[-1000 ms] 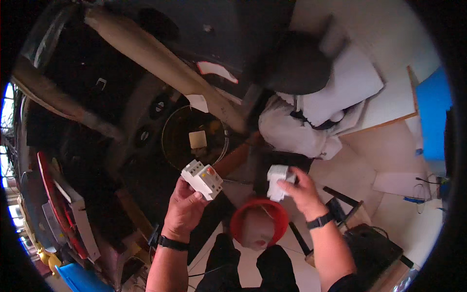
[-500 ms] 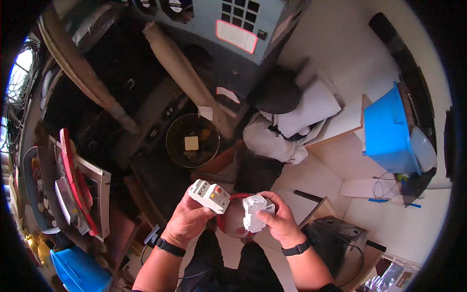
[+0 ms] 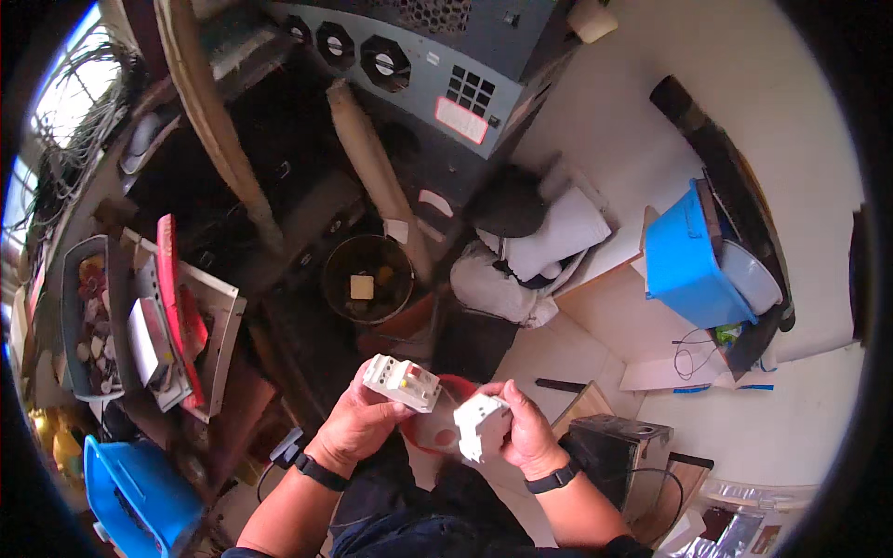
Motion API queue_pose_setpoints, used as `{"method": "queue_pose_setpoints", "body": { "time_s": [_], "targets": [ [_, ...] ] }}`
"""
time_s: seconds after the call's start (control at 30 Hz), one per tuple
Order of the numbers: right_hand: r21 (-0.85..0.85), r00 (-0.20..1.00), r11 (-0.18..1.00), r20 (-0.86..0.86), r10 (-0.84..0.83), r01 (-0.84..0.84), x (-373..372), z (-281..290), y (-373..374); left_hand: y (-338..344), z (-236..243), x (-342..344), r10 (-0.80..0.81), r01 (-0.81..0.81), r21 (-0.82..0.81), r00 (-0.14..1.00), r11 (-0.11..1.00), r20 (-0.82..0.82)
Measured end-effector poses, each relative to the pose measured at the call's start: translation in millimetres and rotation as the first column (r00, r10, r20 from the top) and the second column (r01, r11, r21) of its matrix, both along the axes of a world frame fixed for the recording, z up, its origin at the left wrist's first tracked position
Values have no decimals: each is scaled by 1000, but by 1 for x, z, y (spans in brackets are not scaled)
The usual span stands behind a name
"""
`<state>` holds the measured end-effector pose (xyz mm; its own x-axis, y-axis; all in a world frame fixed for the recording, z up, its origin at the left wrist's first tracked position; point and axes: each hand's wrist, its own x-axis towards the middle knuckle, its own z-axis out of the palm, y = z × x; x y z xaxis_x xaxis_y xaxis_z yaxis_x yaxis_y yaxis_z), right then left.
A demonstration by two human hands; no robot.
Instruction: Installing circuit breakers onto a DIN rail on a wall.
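Observation:
My left hand (image 3: 358, 420) grips a white modular electrical device (image 3: 402, 381) with terminal screws, a small red button and a yellow one on its face. My right hand (image 3: 528, 432) grips a second white module (image 3: 479, 426), tilted, its front not clearly visible. The two devices are apart, close together at waist height, above a red bucket (image 3: 424, 437) on the floor that they partly hide. Both wrists have dark bands.
Ahead are a grey cabinet with fans (image 3: 419, 65), cardboard tubes (image 3: 367, 153) and a round bin (image 3: 327, 274). Blue containers (image 3: 693, 246) stand right and lower left (image 3: 139, 498). Stacked panels (image 3: 219, 344) lean left; a black metal box (image 3: 605, 465) sits low right.
My hands have moved closer together, and the right one has turned its module over slightly. The view has tipped upward, showing more of the grey cabinet with its fans.

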<state>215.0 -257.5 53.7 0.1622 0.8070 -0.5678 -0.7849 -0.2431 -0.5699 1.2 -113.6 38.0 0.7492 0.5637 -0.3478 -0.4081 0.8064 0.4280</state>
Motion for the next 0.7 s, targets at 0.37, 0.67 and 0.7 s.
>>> {"method": "queue_pose_setpoints", "body": {
  "time_s": [0.37, 0.67, 0.7],
  "targets": [
    [165, 904, 901, 231, 360, -401, -45, 56, -111, -173, 67, -27, 151, -66, 294, 949, 953, -275],
    [225, 803, 800, 391, 449, -557, -76, 57, -196, -285, 86, -67, 239, -70, 424, 901, 903, -361],
    [221, 795, 793, 400, 456, -567, -82, 59, -200, -292, 88, -74, 254, -85, 425, 898, 901, -358]
  ]
}}
